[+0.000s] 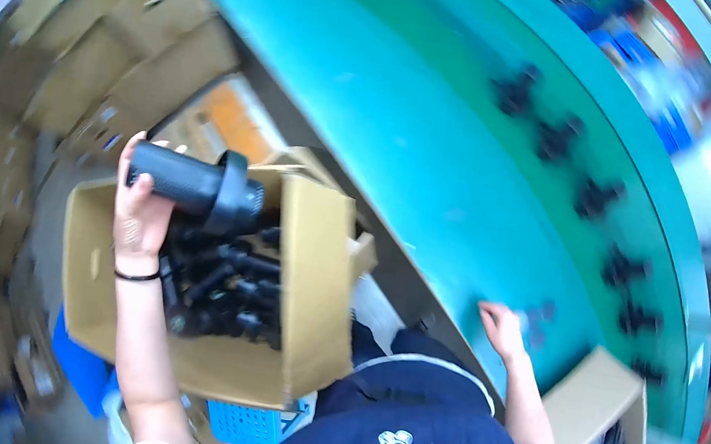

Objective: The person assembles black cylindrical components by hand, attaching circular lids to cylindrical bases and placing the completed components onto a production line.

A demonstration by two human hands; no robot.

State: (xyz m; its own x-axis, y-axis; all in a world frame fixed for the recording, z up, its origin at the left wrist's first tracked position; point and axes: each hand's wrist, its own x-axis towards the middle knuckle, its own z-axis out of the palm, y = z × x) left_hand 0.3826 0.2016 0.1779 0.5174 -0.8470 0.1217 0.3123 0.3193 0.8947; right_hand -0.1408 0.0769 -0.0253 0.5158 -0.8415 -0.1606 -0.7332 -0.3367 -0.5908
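My left hand point(142, 218) is closed around a black textured cylinder point(183, 176) with a wide dark band near its right end; its exact kind does not show. It holds the cylinder above an open cardboard box point(319, 292) at the left. Inside that box lie several black parts point(220, 289) in a heap. My right hand point(503, 332) hovers at or just over the near edge of the green work surface point(372, 130), fingers loosely bent and nothing visible in them. Beside it is a small blurred dark shape point(539, 316).
Several black parts point(600, 199) stand in a row along the far side of the green surface. A second cardboard box point(597, 388) with dark items sits at the right. Stacked cartons point(100, 53) fill the left; a blue basket point(244, 424) is below the left box.
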